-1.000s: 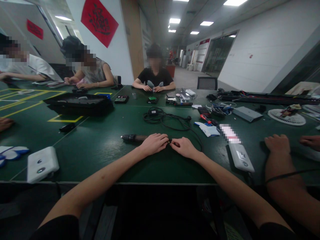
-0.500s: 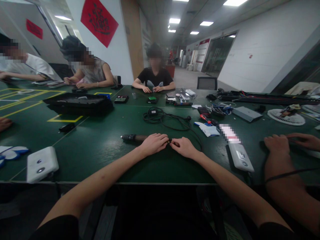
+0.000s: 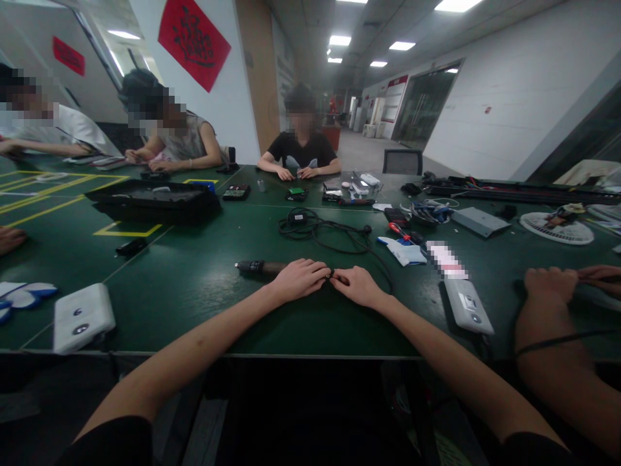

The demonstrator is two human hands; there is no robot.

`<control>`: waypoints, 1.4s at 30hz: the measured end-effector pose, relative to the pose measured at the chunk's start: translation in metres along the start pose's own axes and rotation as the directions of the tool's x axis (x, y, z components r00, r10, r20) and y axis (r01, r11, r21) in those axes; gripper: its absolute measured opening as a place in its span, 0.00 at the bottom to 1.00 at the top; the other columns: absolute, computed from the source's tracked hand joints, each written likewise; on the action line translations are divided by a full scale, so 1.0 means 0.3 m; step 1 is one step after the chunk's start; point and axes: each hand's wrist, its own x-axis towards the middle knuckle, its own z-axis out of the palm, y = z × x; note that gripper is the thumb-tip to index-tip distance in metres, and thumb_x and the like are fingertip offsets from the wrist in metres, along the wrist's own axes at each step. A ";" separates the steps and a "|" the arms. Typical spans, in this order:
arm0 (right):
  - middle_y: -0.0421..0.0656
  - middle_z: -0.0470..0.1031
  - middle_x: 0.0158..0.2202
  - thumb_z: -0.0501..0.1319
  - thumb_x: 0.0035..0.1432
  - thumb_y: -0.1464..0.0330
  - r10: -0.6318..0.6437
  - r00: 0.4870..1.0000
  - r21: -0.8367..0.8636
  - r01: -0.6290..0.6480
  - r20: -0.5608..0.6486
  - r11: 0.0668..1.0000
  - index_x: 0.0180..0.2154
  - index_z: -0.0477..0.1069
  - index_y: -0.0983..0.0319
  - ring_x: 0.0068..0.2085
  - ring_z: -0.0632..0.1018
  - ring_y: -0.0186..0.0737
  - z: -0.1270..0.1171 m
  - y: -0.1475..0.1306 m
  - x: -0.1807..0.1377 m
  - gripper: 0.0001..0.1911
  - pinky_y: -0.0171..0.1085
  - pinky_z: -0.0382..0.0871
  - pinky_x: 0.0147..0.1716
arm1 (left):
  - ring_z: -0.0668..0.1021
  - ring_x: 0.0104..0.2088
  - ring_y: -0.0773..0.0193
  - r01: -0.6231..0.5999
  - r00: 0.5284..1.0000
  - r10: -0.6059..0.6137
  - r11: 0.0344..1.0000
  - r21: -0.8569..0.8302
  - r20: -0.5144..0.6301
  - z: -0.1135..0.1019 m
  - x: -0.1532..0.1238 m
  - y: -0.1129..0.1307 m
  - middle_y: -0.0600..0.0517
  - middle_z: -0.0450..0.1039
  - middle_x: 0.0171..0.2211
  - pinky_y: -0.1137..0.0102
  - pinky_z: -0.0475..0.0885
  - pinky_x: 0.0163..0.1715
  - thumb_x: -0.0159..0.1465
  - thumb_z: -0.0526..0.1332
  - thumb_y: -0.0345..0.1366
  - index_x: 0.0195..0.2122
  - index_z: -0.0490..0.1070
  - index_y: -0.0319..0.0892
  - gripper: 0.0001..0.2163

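"Where's that dark cordless-looking tool (image 3: pixel 264 266) lying?"

"On the green counter (image 3: pixel 194 310), and the left hand (image 3: pixel 301 279) is gripping its handle! The working end is sticking out leftward, so the left hand is sitting nearer."

"And the right hand (image 3: pixel 356 285)?"

"Resting by the opposite end, fingers bent at a small dark piece (image 3: pixel 331 274); whether it's gripping, I can't tell."

"Which way's it pointing?"

"Tip's facing left, long axis running left to right!"

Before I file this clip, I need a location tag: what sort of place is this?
Probably a shared electronics workroom: several people sit around a large green table, a dark drill-like tool lies under the left hand, and what looks like a circuit board lies farther back.
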 end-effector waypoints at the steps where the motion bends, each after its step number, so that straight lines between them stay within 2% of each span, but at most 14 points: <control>1: 0.38 0.74 0.26 0.59 0.71 0.60 0.000 1.000 0.003 0.000 0.002 1.000 0.37 0.76 0.60 0.27 0.69 0.33 0.000 0.000 0.000 0.13 0.34 0.52 0.31 | 0.78 0.49 0.58 -0.007 1.000 0.007 1.000 0.003 0.001 -0.001 -0.001 0.000 0.47 0.73 0.57 0.63 0.71 0.48 0.75 0.55 0.39 0.56 0.69 0.45 0.12; 7: 0.38 0.74 0.26 0.60 0.71 0.61 0.006 1.000 0.003 -0.006 -0.002 1.000 0.37 0.76 0.60 0.26 0.69 0.33 -0.002 -0.004 0.001 0.13 0.34 0.52 0.31 | 0.79 0.48 0.58 0.040 0.999 -0.040 0.999 0.013 0.001 -0.001 0.003 0.003 0.46 0.73 0.56 0.63 0.72 0.47 0.75 0.54 0.40 0.53 0.70 0.43 0.11; 13: 0.38 0.74 0.26 0.60 0.70 0.61 0.007 1.000 0.019 -0.007 -0.001 1.000 0.36 0.76 0.60 0.26 0.69 0.33 -0.007 -0.009 0.000 0.12 0.35 0.51 0.31 | 0.79 0.49 0.58 0.000 1.000 0.000 1.000 0.002 0.012 -0.002 0.001 0.000 0.47 0.73 0.56 0.63 0.71 0.48 0.75 0.55 0.38 0.56 0.69 0.46 0.11; 18: 0.38 0.73 0.25 0.60 0.71 0.61 0.003 1.000 0.017 -0.003 -0.001 1.000 0.37 0.76 0.60 0.26 0.69 0.32 -0.012 -0.014 0.002 0.13 0.34 0.53 0.32 | 0.79 0.48 0.58 0.056 0.998 -0.056 0.998 -0.015 -0.007 0.006 0.004 0.002 0.46 0.74 0.55 0.64 0.72 0.47 0.75 0.54 0.40 0.54 0.69 0.44 0.11; 28: 0.38 0.74 0.26 0.59 0.72 0.60 0.000 1.000 -0.009 0.000 0.026 1.000 0.37 0.76 0.60 0.27 0.70 0.33 -0.014 -0.007 0.011 0.13 0.35 0.56 0.35 | 0.79 0.48 0.58 0.010 1.000 -0.010 1.000 0.001 -0.016 0.011 0.003 -0.007 0.47 0.73 0.57 0.62 0.72 0.46 0.74 0.55 0.38 0.55 0.70 0.46 0.11; 35: 0.38 0.75 0.26 0.59 0.71 0.61 -0.002 1.000 -0.018 0.002 0.024 1.000 0.37 0.77 0.60 0.27 0.71 0.34 -0.011 -0.007 0.013 0.12 0.35 0.57 0.37 | 0.79 0.49 0.59 0.047 0.999 -0.048 0.998 -0.043 -0.017 0.013 0.009 -0.008 0.46 0.74 0.54 0.63 0.73 0.49 0.75 0.54 0.42 0.54 0.70 0.44 0.12; 39: 0.37 0.74 0.25 0.60 0.71 0.61 -0.004 1.000 -0.021 0.004 0.025 1.000 0.36 0.76 0.60 0.27 0.71 0.34 -0.006 -0.005 0.019 0.13 0.36 0.57 0.38 | 0.78 0.50 0.58 0.014 1.000 -0.015 0.999 -0.040 -0.010 0.008 0.006 -0.007 0.47 0.74 0.56 0.63 0.72 0.49 0.75 0.54 0.39 0.54 0.70 0.46 0.11; 42: 0.37 0.74 0.25 0.60 0.71 0.61 -0.015 1.000 -0.023 0.015 0.014 1.000 0.35 0.75 0.60 0.27 0.71 0.33 -0.003 -0.004 0.021 0.13 0.36 0.57 0.40 | 0.78 0.50 0.59 0.033 0.999 -0.033 0.999 -0.035 -0.017 0.009 0.006 -0.006 0.47 0.73 0.56 0.63 0.72 0.49 0.75 0.54 0.39 0.53 0.70 0.45 0.11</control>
